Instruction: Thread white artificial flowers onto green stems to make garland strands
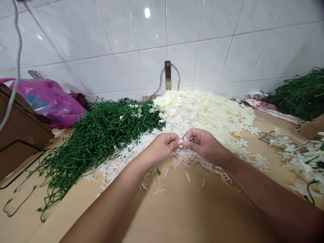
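Note:
A small white artificial flower (181, 142) is pinched between the fingertips of my left hand (165, 144). My right hand (204, 144) meets it there, its thumb and fingers closed on a thin white stamen piece (189, 138) beside the petals. Whether the stamen passes through the flower is too small to tell. Beneath and around both hands lies a heap of loose white stamens (136, 145). Pale yellow-white flower heads (210, 109) are piled behind my right hand. To the left spreads a large tangle of green plastic stems (106, 128).
Assembled white flower sprays (301, 152) lie at the right, with more green stems (303, 92) behind on a pink-and-white cloth (268, 109). A cardboard box (22, 135) and a pink plastic bag (55, 101) stand at the left. A tiled wall (215, 57) closes off the back.

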`<state>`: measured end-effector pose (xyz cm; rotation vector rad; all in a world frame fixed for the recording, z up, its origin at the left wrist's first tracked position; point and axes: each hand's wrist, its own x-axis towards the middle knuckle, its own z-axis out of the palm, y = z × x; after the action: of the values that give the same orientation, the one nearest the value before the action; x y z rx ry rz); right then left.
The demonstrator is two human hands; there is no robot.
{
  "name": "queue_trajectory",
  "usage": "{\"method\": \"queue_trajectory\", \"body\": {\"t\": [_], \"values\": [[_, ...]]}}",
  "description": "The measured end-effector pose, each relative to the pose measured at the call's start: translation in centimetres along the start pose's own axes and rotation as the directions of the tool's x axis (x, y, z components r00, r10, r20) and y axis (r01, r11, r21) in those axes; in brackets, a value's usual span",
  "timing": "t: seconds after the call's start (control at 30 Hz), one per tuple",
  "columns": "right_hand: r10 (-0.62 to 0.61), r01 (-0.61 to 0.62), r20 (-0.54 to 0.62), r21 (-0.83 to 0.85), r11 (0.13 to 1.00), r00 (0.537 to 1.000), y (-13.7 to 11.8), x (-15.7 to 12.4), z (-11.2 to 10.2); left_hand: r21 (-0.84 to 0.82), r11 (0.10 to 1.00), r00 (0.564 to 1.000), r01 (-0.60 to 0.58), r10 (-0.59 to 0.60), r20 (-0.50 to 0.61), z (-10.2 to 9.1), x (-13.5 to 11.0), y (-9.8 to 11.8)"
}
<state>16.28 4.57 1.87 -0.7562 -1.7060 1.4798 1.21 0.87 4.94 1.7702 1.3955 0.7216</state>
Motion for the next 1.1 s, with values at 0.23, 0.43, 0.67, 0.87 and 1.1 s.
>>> {"method": "queue_trajectory", "body": {"t": [0.23,0.43,0.67,0.87,1.1], "values": [[-0.017,0.015,0.005,0.256,0.967,1.0,0.7,0.4,-0.5,-0.019,1.0,0.999,0.011,-0.01,0.037,-1.0,0.0,-0.1],[-0.013,-0.002,0.041,0.34,0.94,0.999,0.6,0.3,-0.5,0.026,0.998,0.997,-0.062,0.062,0.036,-0.7,-0.1,0.1],[-0.001,0.003,-0.016,0.154,0.988,1.0,-0.1,0.3,-0.3,0.049,0.993,0.992,-0.11,0.107,0.063,-0.8,-0.1,-0.3],[-0.085,0.053,-0.106,-0.273,0.96,0.991,-1.3,-0.3,0.1,0.093,0.987,0.989,-0.128,0.121,0.083,-0.9,-0.3,-0.7],[-0.112,0.111,0.016,-0.318,0.941,0.994,-1.5,-0.8,0.4,-0.031,0.989,0.98,-0.144,0.147,0.137,-0.7,-0.6,-0.4]]}}
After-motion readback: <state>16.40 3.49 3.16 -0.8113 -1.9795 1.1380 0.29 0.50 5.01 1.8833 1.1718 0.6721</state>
